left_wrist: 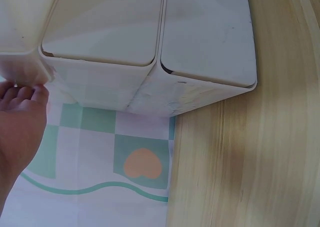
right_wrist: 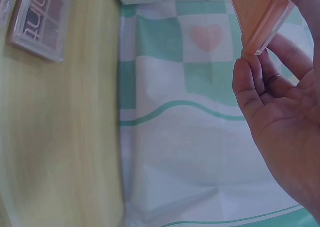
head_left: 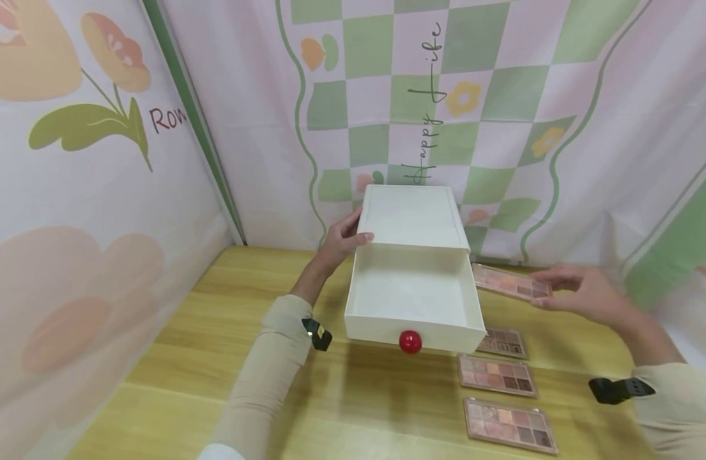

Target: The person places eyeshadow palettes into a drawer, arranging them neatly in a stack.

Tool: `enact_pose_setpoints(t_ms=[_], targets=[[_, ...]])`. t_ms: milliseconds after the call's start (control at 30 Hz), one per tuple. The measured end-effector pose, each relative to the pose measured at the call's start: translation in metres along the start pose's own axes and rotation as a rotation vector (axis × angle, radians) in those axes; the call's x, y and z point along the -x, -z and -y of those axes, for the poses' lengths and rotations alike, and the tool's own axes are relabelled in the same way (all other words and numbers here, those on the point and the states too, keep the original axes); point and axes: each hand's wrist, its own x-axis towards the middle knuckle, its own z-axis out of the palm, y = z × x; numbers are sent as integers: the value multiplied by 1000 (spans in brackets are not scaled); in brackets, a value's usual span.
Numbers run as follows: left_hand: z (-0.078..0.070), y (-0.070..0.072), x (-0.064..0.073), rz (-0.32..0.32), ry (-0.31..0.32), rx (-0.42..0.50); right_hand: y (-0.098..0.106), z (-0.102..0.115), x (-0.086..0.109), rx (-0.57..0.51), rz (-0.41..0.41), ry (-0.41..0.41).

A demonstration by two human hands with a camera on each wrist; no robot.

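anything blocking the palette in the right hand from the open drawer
Only the right wall of the drawer stands between the palette in the right hand and the inside; nothing else visible blocks it.

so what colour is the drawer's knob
The knob is red, showing best in the head view.

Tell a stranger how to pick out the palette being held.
On the wooden table stands a white drawer unit with its top drawer pulled out. Just right of it in the head view, the right hand holds a slim, rectangular makeup palette. Three similar palettes lie on the table; this one alone is gripped and raised.
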Motion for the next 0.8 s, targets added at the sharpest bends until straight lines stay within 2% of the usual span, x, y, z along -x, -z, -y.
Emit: enact_pose_setpoints(t_ms=[167, 400, 800], targets=[[2, 2, -1, -4, -6, -3, 4, 8, 3, -25, -15, 24], [3, 0, 0, 9, -14, 11, 9, 14, 9, -101, -53, 137], [4, 2, -2, 0, 2, 16, 23, 25, 13, -104, -56, 138]])
